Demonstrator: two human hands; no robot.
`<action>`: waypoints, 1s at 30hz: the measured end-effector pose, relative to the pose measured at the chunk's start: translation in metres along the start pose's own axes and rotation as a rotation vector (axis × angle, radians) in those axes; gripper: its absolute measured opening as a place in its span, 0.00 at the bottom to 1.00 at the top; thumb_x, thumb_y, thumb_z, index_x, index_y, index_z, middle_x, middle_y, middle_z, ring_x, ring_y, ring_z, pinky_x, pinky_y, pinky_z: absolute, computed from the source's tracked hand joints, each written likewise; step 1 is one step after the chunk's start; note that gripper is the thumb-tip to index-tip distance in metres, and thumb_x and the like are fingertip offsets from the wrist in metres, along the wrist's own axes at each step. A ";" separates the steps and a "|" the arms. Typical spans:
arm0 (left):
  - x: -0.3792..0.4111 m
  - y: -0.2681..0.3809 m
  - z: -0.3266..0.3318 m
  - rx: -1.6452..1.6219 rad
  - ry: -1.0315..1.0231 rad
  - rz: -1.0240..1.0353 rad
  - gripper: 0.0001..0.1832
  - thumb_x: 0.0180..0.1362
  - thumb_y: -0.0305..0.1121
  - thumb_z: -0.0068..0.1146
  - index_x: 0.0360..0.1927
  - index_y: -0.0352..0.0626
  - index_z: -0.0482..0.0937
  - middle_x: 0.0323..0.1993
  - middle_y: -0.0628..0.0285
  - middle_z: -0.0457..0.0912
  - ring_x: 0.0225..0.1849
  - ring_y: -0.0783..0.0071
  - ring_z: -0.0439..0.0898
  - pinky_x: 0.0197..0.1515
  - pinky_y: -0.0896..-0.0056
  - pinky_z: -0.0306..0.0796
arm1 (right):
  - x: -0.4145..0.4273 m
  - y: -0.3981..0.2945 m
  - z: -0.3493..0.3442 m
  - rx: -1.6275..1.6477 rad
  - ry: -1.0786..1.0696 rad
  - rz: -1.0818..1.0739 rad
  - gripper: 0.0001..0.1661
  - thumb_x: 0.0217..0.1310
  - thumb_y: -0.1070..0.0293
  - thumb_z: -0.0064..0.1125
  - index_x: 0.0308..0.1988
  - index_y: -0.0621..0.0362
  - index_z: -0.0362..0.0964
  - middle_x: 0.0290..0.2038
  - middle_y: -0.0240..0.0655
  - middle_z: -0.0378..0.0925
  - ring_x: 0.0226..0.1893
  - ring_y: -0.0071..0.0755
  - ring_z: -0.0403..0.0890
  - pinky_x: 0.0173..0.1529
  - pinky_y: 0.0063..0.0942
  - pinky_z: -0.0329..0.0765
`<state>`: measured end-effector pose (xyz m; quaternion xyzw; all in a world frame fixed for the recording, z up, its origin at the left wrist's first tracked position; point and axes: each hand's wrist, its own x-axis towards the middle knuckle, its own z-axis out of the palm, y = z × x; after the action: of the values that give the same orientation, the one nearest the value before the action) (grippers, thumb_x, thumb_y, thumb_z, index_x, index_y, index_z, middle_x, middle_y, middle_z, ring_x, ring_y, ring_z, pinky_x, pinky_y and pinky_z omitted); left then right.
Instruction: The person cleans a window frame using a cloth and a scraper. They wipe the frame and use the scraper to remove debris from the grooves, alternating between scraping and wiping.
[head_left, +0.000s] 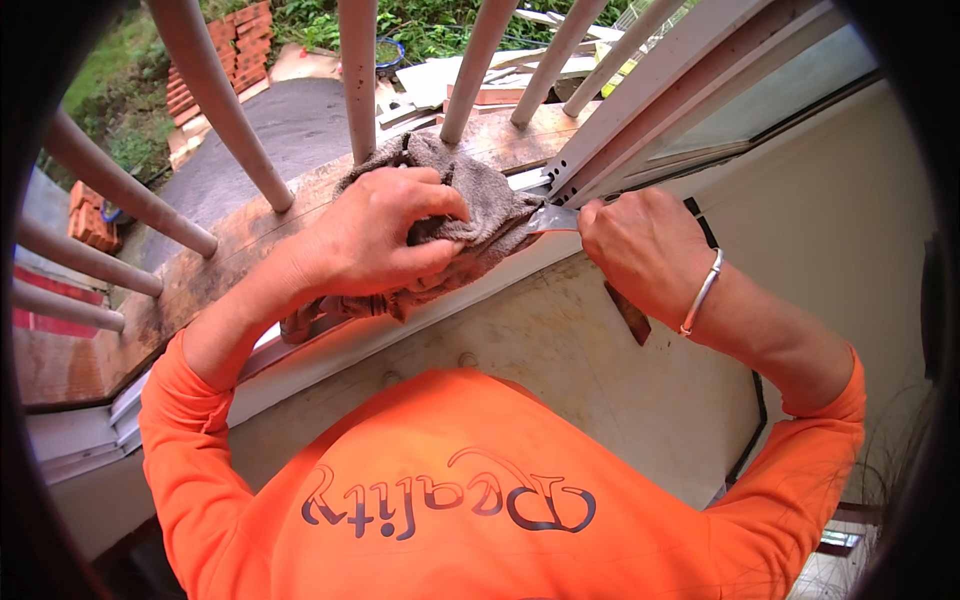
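Note:
A bunched grey-brown cloth (480, 180) lies over the window's sill and bottom track. My left hand (382, 229) is on it, with the thumb and fingers pinching a fold. My right hand (641, 244), wearing a silver bangle (703, 291), grips a scraper with a flat metal blade (553, 219). The blade's tip meets the cloth's right edge, close to the bottom corner of the sliding window frame (600, 142). My fist hides the scraper's handle. Below the fist a dark brown strip (628, 313) shows; whether it belongs to the scraper I cannot tell.
Upright metal bars (358, 82) rise from a stained wooden ledge (315, 191) beyond the track. Outside are stacked red bricks (244, 45) and a heap of white boards (435, 79). A beige, marked surface (600, 345) lies between my body and the window.

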<state>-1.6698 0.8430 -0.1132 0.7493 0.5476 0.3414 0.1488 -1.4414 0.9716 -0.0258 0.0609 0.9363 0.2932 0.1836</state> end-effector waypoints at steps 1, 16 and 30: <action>-0.002 -0.003 0.004 -0.039 0.024 0.013 0.13 0.50 0.30 0.57 0.40 0.37 0.79 0.29 0.55 0.73 0.32 0.58 0.76 0.35 0.61 0.69 | 0.001 0.001 -0.005 -0.011 -0.033 -0.008 0.05 0.47 0.71 0.60 0.21 0.51 0.79 0.21 0.31 0.79 0.28 0.33 0.84 0.29 0.29 0.75; -0.015 -0.018 0.019 -0.124 0.156 0.058 0.14 0.51 0.33 0.60 0.40 0.37 0.79 0.27 0.54 0.74 0.30 0.56 0.76 0.34 0.62 0.70 | 0.010 -0.003 0.012 0.000 -0.159 0.033 0.05 0.52 0.72 0.54 0.28 0.59 0.67 0.16 0.38 0.75 0.22 0.42 0.81 0.26 0.34 0.75; -0.016 -0.010 0.019 -0.583 0.354 -0.321 0.12 0.58 0.32 0.53 0.36 0.31 0.79 0.25 0.62 0.78 0.30 0.80 0.74 0.35 0.73 0.71 | 0.035 -0.049 0.015 0.388 -0.011 -0.157 0.07 0.57 0.72 0.50 0.37 0.57 0.62 0.18 0.41 0.75 0.22 0.50 0.81 0.25 0.44 0.76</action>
<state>-1.6670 0.8346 -0.1389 0.5097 0.5551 0.5794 0.3104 -1.4683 0.9476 -0.0761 0.0234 0.9760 0.0919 0.1958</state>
